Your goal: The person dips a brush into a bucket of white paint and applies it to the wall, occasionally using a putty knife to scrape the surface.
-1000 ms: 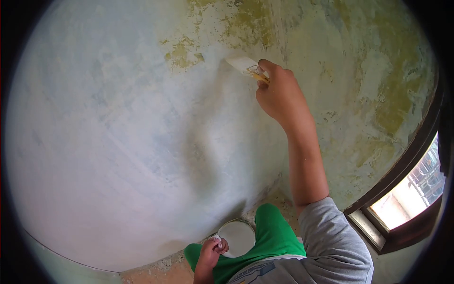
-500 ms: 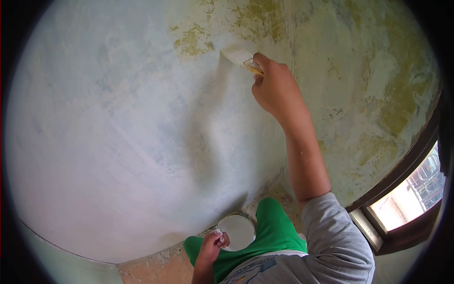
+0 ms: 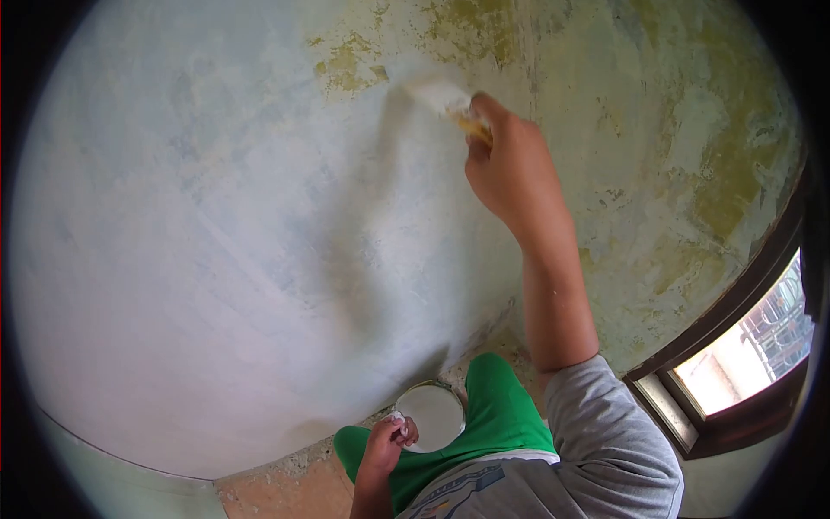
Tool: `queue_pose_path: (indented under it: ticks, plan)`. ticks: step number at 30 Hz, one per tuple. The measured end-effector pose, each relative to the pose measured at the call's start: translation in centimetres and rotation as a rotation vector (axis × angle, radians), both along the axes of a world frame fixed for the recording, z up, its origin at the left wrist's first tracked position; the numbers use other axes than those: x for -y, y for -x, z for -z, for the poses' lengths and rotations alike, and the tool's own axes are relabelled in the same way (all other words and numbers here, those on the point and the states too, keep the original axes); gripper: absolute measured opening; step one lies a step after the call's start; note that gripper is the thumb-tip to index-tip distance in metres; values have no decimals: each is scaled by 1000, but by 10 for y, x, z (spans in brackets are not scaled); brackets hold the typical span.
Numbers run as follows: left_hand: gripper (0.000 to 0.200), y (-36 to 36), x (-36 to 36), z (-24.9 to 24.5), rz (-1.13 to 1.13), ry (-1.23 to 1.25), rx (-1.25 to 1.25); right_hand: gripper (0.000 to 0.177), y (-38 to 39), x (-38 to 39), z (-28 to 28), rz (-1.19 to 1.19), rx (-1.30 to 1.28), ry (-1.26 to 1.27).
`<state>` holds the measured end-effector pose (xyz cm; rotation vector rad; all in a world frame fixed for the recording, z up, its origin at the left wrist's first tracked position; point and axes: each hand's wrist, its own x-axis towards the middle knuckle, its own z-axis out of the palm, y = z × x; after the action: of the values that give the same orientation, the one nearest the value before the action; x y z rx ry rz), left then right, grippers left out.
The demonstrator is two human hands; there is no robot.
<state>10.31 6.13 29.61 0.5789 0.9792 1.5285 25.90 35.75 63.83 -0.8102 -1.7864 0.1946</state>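
My right hand [image 3: 510, 156] is closed on the yellow handle of a putty knife [image 3: 439, 93], whose broad white-smeared blade is at the upper wall [image 3: 259, 216]. The blade is blurred, and whether it touches the wall I cannot tell. Left of it is a patch of old yellow-green paint [image 3: 350, 65]. Low in the view, my left hand [image 3: 391, 443] has curled fingers with white material on them, beside the rim of a round bucket [image 3: 432, 415] of white paste. What those fingers hold is too small to make out.
Patchy green and white wall [image 3: 657, 173] extends to the right of my arm. At the lower right is a dark-framed window [image 3: 743, 355] with a grille outside. My green-trousered legs [image 3: 497, 398] flank the bucket, over a brownish floor [image 3: 285, 493] at the wall's foot.
My right hand and the knife have shifted slightly right, and the blade now looks blurred. Its shadow has moved left. My left hand stays beside the bucket.
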Motion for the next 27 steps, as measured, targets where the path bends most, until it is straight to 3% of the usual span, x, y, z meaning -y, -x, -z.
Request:
queue_pose_path:
  ticks: [3,7,9,13,14,16,18,20,21,27]
  plan:
    - [36,-4,-3,4,11,20,15,37,26,-32,13,-1,-127,-165]
    - [37,-10,-17,9,60,27,26,35,25,-44,56,-5,-54,-102]
    - [34,-16,-23,2,70,32,28,35,6,-36,65,-40,99,82]
    - [30,-20,-33,-6,65,58,-37,37,-19,-40,57,71,106,56]
    - [30,-21,-33,-8,58,69,-41,36,-16,-50,54,119,-6,-2]
    - [28,-22,-31,-18,-31,163,-53,36,-14,-79,57,156,-115,-42]
    - [27,-20,-21,-18,-38,151,-116,24,-10,-114,85,-4,-184,-91]
    - [26,-20,-15,-21,-147,170,-123,24,-19,-123,115,-13,-137,-27]
    - [27,-24,-10,-23,-253,235,-143,24,-25,-123,127,-9,-87,30]
    - [31,-30,14,-14,-321,242,-147,24,-52,-94,129,59,-44,134]
